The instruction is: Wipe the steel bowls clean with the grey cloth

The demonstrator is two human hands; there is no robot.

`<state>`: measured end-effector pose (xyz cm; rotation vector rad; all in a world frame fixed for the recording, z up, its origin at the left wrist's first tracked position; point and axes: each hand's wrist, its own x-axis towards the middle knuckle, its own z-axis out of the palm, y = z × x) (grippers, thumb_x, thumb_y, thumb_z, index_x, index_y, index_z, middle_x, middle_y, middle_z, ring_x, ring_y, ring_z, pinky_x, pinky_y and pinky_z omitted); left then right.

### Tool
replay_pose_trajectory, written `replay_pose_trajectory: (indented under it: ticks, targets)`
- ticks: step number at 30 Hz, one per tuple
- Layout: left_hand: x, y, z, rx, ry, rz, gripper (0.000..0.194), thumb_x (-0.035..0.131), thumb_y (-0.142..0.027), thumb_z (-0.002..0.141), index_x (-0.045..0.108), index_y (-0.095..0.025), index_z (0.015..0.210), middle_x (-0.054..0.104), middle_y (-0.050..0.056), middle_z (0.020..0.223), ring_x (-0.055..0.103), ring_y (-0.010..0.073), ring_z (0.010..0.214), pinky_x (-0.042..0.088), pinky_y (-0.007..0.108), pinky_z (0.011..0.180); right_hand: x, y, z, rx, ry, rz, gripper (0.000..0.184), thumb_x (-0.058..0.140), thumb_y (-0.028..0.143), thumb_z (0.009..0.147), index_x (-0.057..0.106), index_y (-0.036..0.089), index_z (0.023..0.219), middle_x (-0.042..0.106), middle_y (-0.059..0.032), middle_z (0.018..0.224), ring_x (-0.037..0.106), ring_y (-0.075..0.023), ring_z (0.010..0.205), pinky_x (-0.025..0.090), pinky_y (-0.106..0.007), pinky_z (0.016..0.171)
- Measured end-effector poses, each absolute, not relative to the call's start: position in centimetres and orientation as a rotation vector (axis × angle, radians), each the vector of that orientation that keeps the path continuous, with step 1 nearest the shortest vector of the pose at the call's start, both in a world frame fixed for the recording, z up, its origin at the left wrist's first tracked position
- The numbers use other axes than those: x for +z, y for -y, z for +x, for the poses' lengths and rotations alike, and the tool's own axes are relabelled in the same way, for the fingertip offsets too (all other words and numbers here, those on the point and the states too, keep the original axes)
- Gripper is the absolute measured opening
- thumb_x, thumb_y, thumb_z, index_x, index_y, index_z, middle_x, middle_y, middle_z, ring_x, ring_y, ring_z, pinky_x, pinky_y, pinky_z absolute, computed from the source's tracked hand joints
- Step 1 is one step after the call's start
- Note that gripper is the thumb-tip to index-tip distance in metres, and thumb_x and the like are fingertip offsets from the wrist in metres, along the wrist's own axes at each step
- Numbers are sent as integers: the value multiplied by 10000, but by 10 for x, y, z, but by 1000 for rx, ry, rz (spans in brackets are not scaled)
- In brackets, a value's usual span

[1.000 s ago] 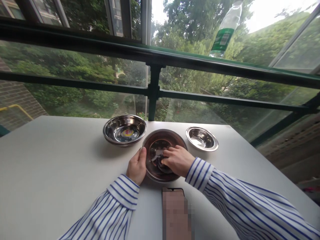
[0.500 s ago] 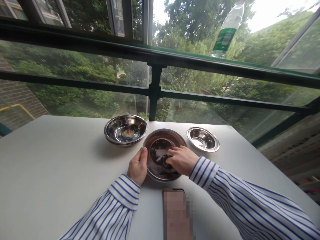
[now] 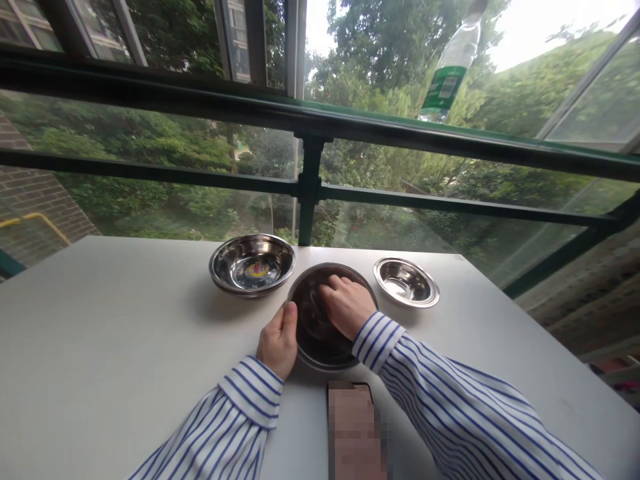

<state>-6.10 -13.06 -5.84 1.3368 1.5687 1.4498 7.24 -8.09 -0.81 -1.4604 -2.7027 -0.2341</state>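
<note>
A round stainless steel bowl point(image 3: 313, 347) with a dark, shiny inside sits in front of me on the white table. My left hand point(image 3: 278, 341) is closed on its left rim, thumb on top and the other fingers mostly out of sight beneath. Inside the bowl, over its upper right part, is my right hand point(image 3: 349, 305) with curled fingers. Whatever the right fingertips hold, if anything, is hidden. Just below the bowl lies a phone point(image 3: 353, 433), its screen blurred out.
Nested steel bowls point(image 3: 253, 265) with a yellow and red sticker stand behind on the left. A smaller steel bowl point(image 3: 406, 283) is on the right. Beyond the white table point(image 3: 125, 333) runs a green railing point(image 3: 310, 180), with a plastic bottle point(image 3: 445, 87) upright on it.
My right hand has moved left and upward inside the bowl. The bowl's inside looks darker. My left hand stays on the rim.
</note>
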Motion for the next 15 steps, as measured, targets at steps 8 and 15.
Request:
replay_pose_trajectory:
  ticks: [8, 15]
  targets:
    - [-62, 129, -65, 1463, -1589, 1307, 485, 350, -497, 844, 632, -141, 1014, 683, 108, 1003, 582, 246, 1023, 431, 359, 894, -15, 89, 55, -98, 2810, -1286, 246, 392, 259, 877, 619, 213, 959, 555, -76, 953, 509, -186, 854, 399, -289, 698]
    - [-63, 127, -71, 1449, -1581, 1291, 523, 334, -533, 839, 616, -130, 1019, 670, 110, 1011, 584, 239, 978, 426, 348, 875, -16, 101, 72, 29, 2982, -1057, 189, 484, 208, 795, 656, 255, 858, 594, -22, 965, 518, -170, 835, 375, -278, 640]
